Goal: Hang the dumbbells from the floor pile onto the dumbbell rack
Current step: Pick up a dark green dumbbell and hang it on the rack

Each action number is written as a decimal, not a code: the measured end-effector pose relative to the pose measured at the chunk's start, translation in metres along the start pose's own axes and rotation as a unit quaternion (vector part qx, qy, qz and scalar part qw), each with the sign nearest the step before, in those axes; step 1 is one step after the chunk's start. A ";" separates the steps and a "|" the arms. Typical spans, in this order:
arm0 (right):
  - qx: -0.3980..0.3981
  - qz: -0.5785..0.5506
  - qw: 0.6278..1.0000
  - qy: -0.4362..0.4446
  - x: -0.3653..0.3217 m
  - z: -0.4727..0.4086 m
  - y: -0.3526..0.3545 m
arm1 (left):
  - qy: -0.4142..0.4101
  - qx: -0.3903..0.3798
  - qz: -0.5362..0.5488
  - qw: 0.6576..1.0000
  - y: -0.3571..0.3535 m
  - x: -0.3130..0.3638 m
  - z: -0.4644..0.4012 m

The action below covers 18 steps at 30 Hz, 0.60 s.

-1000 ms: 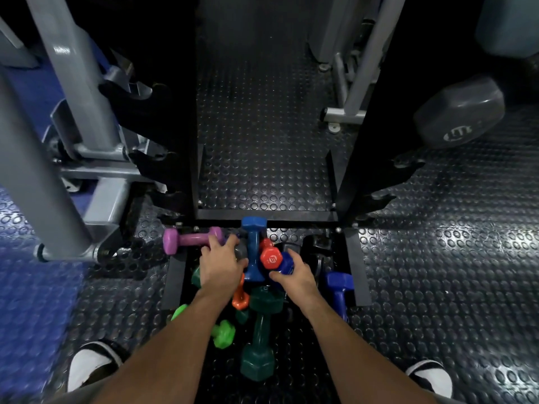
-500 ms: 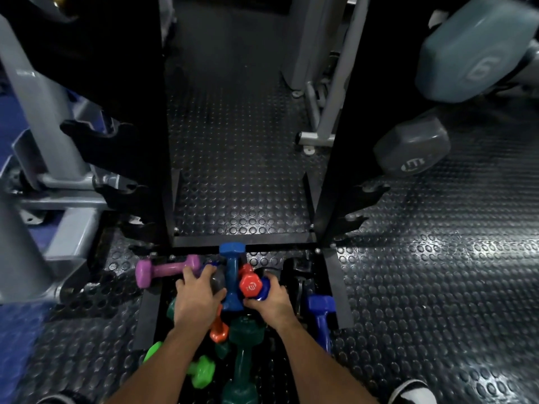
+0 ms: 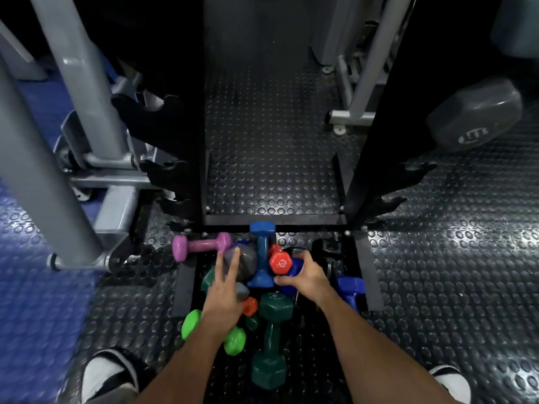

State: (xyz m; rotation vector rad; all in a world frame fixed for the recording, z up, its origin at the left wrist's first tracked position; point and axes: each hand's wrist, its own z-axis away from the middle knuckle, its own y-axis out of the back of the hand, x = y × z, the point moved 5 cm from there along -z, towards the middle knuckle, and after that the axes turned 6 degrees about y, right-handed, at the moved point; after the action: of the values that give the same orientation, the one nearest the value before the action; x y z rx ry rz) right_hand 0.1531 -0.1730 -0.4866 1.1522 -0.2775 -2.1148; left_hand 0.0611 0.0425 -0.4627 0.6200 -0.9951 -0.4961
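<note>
The floor pile of smooth, hex-ended dumbbells sits at the foot of the black dumbbell rack. In front of the rack's base bar, the right hand curls around a dark blue dumbbell, beside a red dumbbell. The left hand has two straight fingers spread over a grey dumbbell, gripping nothing. A pink dumbbell lies nearest the rack's left post, on the studded rubber floor.

Dim scene, glare on studded floor right, blurred left edge, wide-angle bending.
</note>
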 end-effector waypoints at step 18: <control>0.085 0.014 0.994 -0.067 0.000 0.081 -0.069 | 0.163 0.035 0.076 0.983 -0.004 -0.053 0.003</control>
State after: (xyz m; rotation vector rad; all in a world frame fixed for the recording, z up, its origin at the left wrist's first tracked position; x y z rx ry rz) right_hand 0.0556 -0.1338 -0.4729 1.0946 -0.5424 -2.1803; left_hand 0.0335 0.0726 -0.4970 0.6582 -0.7436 -0.2166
